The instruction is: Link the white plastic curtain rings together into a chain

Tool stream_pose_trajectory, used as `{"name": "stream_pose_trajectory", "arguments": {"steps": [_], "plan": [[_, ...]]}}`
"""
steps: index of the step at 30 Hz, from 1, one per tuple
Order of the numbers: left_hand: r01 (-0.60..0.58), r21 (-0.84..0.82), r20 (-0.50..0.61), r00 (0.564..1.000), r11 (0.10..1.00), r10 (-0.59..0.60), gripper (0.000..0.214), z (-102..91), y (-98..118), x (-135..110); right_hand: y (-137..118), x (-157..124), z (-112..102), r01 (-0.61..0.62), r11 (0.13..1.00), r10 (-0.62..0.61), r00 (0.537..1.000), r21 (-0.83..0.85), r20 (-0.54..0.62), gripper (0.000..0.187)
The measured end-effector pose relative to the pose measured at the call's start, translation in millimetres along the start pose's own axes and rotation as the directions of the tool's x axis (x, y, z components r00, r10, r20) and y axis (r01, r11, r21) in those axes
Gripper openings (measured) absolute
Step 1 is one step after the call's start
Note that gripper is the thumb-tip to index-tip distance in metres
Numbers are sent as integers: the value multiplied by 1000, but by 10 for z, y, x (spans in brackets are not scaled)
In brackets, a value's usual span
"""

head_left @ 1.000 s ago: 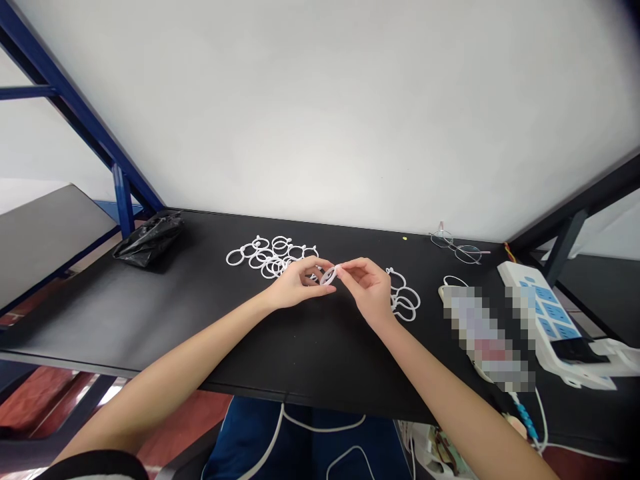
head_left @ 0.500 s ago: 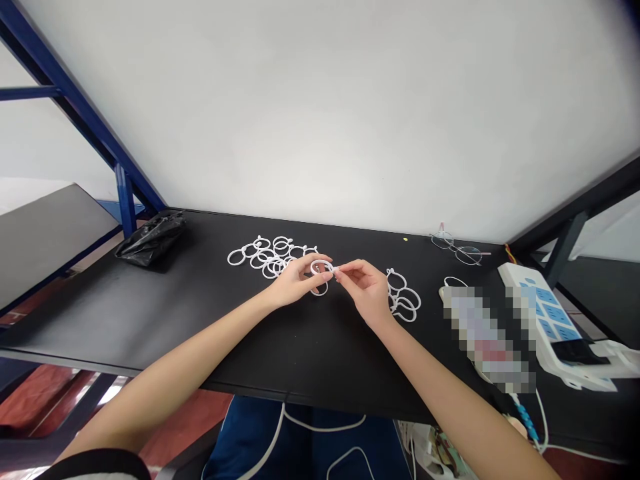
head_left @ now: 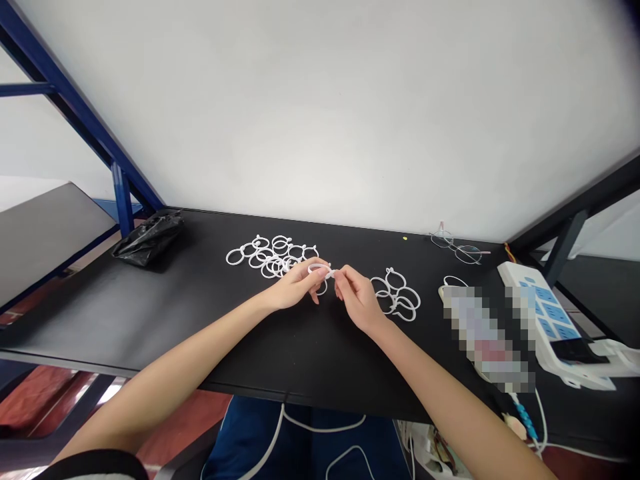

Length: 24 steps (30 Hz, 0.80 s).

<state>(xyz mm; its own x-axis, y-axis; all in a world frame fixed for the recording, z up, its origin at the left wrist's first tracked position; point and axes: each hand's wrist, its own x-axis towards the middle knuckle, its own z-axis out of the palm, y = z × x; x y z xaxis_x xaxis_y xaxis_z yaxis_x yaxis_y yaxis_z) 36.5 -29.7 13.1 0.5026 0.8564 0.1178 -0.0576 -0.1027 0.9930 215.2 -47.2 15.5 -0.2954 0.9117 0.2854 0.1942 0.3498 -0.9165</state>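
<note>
My left hand (head_left: 295, 285) and my right hand (head_left: 356, 299) meet over the middle of the black table (head_left: 200, 320), both pinching the same white plastic ring (head_left: 320, 271) just above its surface. A pile of several white rings (head_left: 273, 256) lies just behind my left hand. A smaller cluster of white rings (head_left: 397, 293) lies just right of my right hand.
A crumpled black plastic bag (head_left: 149, 239) sits at the table's back left. A pair of glasses (head_left: 457, 247) lies at the back right, near the white wall. A white and blue power strip (head_left: 543, 308) and a white cable (head_left: 453, 280) lie on the right. Blue metal frame (head_left: 75, 110) stands at left.
My right hand has shifted a little left, uncovering more of the right ring cluster. The held ring has turned between my fingers, now seen nearly edge-on.
</note>
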Motion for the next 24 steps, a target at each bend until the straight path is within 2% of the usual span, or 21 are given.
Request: {"name": "stream_pose_trajectory", "arguments": {"steps": [9,24], "plan": [[44,-103,31,999,994,-41,38,52,104,-16,-30,-44,2,77,995,-71,993,-58,93,40],[10,-138,54,999,990,-3,42,43,18,-20,-44,-112,53,84,996,-81,991,-31,103,40]]}}
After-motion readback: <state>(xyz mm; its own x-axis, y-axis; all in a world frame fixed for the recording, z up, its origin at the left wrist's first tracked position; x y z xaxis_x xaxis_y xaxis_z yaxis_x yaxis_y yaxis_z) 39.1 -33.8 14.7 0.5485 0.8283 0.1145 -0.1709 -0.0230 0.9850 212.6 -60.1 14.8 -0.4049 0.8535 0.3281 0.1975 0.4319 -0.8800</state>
